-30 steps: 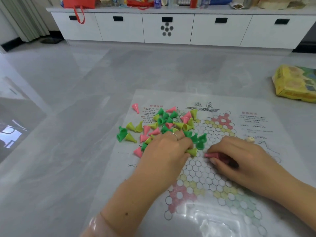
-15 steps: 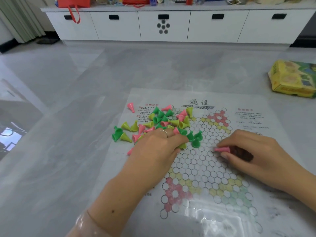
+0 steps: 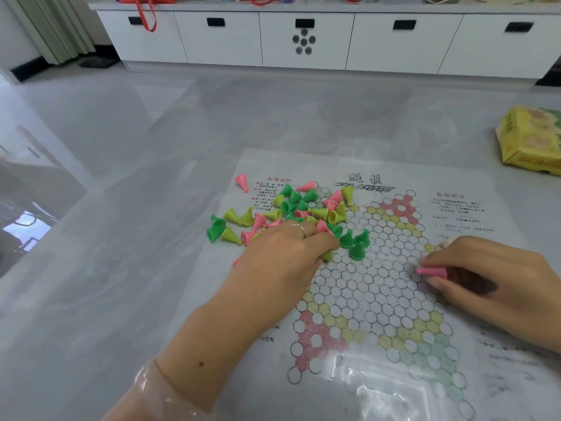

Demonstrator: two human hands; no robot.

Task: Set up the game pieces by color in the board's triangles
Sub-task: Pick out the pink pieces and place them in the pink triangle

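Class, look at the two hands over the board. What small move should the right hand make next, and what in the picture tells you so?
Probably stand its pink piece on a circle in a pink triangle. The right hand pinches that piece lying sideways above the board, no triangle holds a piece yet, and the left hand is busy in the mixed pile.

Left hand (image 3: 283,255): bare, one thin silver ring (image 3: 299,230) on a finger; a small dark mole on the forearm. Left wrist: a clear, glossy bangle (image 3: 158,390), faintly pink, wide and smooth, with a fine thread-like band just above it. Right hand (image 3: 488,279): bare, no ring showing; nails short and unpainted where seen. Both forearms bare; no sleeves in view.
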